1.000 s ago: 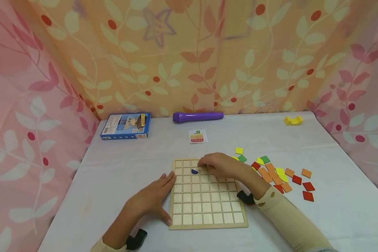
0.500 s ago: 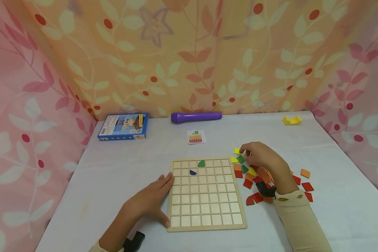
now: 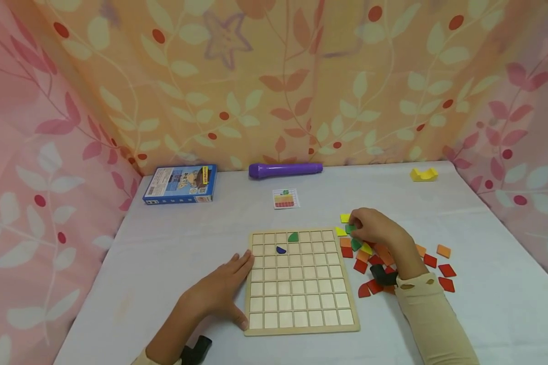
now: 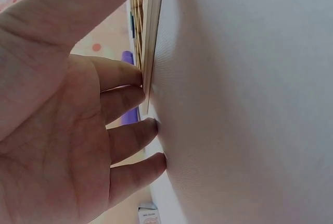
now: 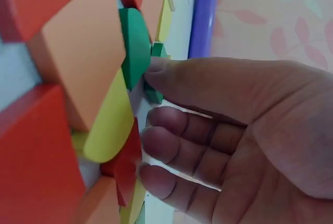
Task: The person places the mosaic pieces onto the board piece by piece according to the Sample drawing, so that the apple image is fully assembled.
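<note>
One green tile [image 3: 349, 229] lies between pinching right fingers [image 5: 174, 143]; left fingers [image 4: 132, 138] spread wide.

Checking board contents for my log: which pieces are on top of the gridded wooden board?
A green piece and a blue piece; the board directly beneath them is covered.

No txt legible. Blue box [image 3: 180, 184] has print on top, incl. a yellow label [image 3: 205, 175] w/ dark marks, all too small to read (ditto print on a box end [image 4: 149, 215], L wrist view).
</note>
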`<state>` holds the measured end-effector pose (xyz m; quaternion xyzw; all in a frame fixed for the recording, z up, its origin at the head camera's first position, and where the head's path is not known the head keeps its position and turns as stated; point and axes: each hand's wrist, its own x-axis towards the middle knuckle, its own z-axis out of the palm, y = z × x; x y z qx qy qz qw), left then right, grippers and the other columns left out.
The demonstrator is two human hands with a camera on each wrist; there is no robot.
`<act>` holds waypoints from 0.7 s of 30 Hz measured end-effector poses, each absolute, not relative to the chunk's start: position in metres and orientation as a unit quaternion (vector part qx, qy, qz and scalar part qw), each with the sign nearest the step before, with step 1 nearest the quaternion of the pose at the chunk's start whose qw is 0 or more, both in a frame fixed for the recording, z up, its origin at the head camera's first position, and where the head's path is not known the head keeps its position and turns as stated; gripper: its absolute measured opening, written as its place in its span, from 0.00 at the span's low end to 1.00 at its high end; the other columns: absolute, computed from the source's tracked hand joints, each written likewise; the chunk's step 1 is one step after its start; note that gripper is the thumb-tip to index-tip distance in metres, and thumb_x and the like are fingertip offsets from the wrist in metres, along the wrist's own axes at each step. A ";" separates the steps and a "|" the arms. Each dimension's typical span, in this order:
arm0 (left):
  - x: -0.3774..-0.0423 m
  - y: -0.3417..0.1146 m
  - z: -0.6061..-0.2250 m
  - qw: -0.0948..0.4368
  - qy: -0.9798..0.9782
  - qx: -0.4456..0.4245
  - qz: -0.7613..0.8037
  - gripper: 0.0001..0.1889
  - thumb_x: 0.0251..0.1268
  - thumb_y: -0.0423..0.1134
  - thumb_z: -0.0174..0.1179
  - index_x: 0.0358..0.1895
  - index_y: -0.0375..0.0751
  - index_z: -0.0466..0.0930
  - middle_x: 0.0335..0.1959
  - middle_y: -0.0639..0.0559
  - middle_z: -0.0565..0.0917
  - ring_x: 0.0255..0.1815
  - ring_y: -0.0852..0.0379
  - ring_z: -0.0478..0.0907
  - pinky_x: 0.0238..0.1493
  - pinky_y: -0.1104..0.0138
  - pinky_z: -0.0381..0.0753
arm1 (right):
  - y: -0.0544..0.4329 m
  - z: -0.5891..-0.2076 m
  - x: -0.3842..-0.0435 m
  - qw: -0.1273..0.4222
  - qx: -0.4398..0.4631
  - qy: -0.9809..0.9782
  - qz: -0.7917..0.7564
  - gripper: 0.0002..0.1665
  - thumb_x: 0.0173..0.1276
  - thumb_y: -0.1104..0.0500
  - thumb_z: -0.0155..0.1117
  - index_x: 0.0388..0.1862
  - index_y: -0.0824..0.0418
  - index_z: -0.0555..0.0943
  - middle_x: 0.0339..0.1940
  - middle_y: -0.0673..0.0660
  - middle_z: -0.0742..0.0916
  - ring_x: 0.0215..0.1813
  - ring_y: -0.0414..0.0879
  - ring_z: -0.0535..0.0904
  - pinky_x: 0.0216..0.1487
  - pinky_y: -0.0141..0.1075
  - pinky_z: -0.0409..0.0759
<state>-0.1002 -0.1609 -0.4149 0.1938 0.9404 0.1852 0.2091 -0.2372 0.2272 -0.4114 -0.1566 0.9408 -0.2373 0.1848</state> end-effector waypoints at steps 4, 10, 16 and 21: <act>-0.100 -0.161 -0.414 0.209 0.940 0.194 0.190 0.72 0.24 0.58 0.86 0.80 0.39 0.53 0.81 0.47 0.50 0.80 0.42 0.45 0.73 0.45 0.58 | 0.228 -0.408 -0.236 0.177 -0.153 0.943 -0.238 0.13 0.65 0.62 0.70 0.45 0.68 0.80 0.33 0.57 0.79 0.35 0.50 0.75 0.35 0.38 0.79; -0.100 -0.161 -0.413 0.212 0.940 0.192 0.186 0.73 0.24 0.59 0.85 0.80 0.40 0.52 0.82 0.48 0.50 0.80 0.42 0.45 0.73 0.45 0.58 | 0.222 -0.404 -0.233 0.149 -0.204 0.930 -0.266 0.11 0.63 0.63 0.70 0.42 0.67 0.82 0.34 0.55 0.80 0.37 0.50 0.74 0.39 0.40 0.78; -0.101 -0.161 -0.415 0.216 0.939 0.192 0.187 0.74 0.23 0.60 0.85 0.81 0.41 0.51 0.82 0.49 0.49 0.81 0.43 0.45 0.73 0.44 0.58 | 0.211 -0.404 -0.228 0.138 -0.261 0.915 -0.276 0.09 0.61 0.65 0.72 0.39 0.65 0.83 0.33 0.53 0.81 0.37 0.47 0.74 0.41 0.41 0.78; -0.101 -0.161 -0.416 0.215 0.940 0.191 0.185 0.74 0.22 0.61 0.84 0.81 0.41 0.51 0.82 0.49 0.49 0.81 0.43 0.45 0.73 0.44 0.58 | 0.201 -0.407 -0.226 0.151 -0.280 0.908 -0.272 0.07 0.60 0.65 0.73 0.37 0.63 0.84 0.31 0.50 0.82 0.35 0.45 0.75 0.39 0.39 0.78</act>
